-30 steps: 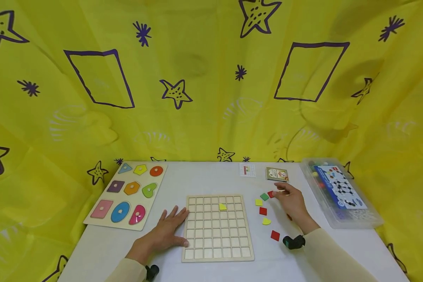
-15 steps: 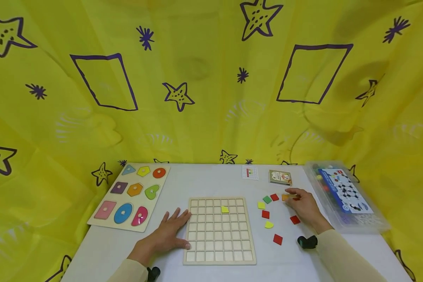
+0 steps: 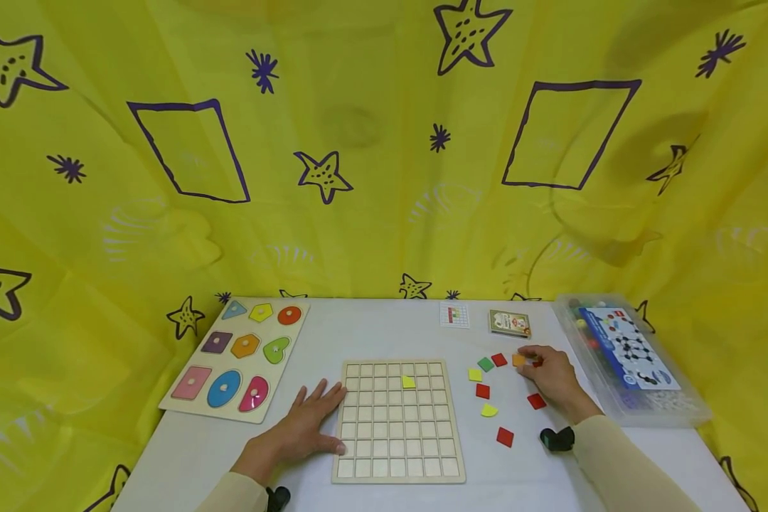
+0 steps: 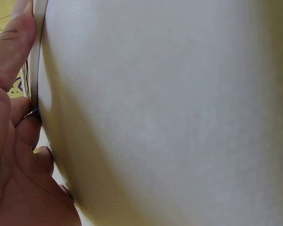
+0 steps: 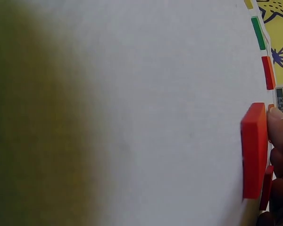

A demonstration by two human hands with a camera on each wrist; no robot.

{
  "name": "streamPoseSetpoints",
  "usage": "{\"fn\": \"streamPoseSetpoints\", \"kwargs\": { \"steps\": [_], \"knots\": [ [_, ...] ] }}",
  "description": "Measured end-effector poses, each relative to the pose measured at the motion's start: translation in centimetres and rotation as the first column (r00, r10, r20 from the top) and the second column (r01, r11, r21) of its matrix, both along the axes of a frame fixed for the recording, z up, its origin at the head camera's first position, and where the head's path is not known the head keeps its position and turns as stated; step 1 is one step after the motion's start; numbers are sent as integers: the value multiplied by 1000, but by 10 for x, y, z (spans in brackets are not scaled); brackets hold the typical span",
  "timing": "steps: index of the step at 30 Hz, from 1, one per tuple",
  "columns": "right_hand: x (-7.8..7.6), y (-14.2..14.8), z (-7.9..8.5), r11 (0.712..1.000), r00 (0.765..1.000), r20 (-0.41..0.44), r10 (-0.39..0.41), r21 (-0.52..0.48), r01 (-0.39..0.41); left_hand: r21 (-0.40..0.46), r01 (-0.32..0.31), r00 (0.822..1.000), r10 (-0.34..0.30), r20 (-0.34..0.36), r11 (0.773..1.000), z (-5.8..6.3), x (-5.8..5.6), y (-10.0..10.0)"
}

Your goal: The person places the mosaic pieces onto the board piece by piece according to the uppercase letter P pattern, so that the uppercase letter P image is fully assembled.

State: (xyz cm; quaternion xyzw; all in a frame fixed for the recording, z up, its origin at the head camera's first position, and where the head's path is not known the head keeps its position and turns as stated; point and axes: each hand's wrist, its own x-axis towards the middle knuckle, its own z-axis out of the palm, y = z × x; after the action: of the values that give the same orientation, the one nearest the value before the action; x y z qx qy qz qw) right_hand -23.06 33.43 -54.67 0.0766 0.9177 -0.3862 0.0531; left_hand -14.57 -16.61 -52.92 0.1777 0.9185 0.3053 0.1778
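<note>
In the head view, a wooden grid board (image 3: 392, 479) lies on the table with a yellow quarter-round tile (image 3: 409, 382) in one upper cell. My left hand (image 3: 301, 427) rests spread along the board's left edge; the left wrist view shows its thumb (image 4: 14, 47) against that edge. To the right, my right hand (image 3: 555, 377) has thumb and fingers at a small orange tile (image 3: 518, 360), pinching its side. Close by lie a red tile (image 3: 536, 401), large in the right wrist view (image 5: 254, 150), and another red tile (image 5: 267, 188) right under the curled fingers.
Between board and right hand lie a green tile (image 3: 486, 364), red tiles (image 3: 483, 391), a yellow square (image 3: 475, 375) and a yellow quarter-round piece (image 3: 489, 410). A shape puzzle (image 3: 233, 411) stands left. Behind are a pattern card (image 3: 454, 315), a small box (image 3: 510, 323) and a plastic case (image 3: 665, 405).
My right hand has moved right, from a red tile to the orange one, leaving that red tile on the table. Over the last half second it barely moves. The left hand stays.
</note>
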Motion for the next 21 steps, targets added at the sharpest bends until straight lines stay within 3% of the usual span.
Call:
{"fn": "streamPoseSetpoints", "kwargs": {
  "steps": [8,21],
  "knots": [
    [1,-1,0,999,1000,-13,-6,31,6,-1,1,1000,-1,1,1000,-1,-1,0],
    [8,-4,9,992,994,-100,-49,-123,37,-2,4,1000,-4,-4,1000,0,-1,0]
  ]
}}
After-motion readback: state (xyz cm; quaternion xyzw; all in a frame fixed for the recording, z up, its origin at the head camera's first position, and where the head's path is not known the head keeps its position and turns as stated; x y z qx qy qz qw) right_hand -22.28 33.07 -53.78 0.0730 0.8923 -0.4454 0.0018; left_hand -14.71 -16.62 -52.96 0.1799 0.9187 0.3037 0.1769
